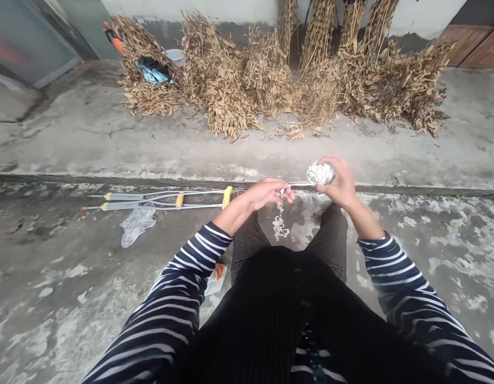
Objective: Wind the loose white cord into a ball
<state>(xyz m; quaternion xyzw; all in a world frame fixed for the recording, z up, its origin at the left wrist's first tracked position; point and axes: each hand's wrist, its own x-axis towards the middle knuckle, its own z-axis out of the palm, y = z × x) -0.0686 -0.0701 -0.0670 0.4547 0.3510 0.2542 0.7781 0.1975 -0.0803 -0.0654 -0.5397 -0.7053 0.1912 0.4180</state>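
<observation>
Right hand (pixel 342 184) clasps the white cord ball (pixel 321 173) over the concrete step (pixel 170 152), left hand (pixel 267 193) pinches its stretched strand (pixel 300 184), and that curly tail (pixel 280 228) dangling below could snarl, hanging bunched.

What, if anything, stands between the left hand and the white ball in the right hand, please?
Nothing visible: only the white strand spans the gap from the left hand to the white ball in the right hand. The pale tangle hangs below, outside that gap.
</observation>
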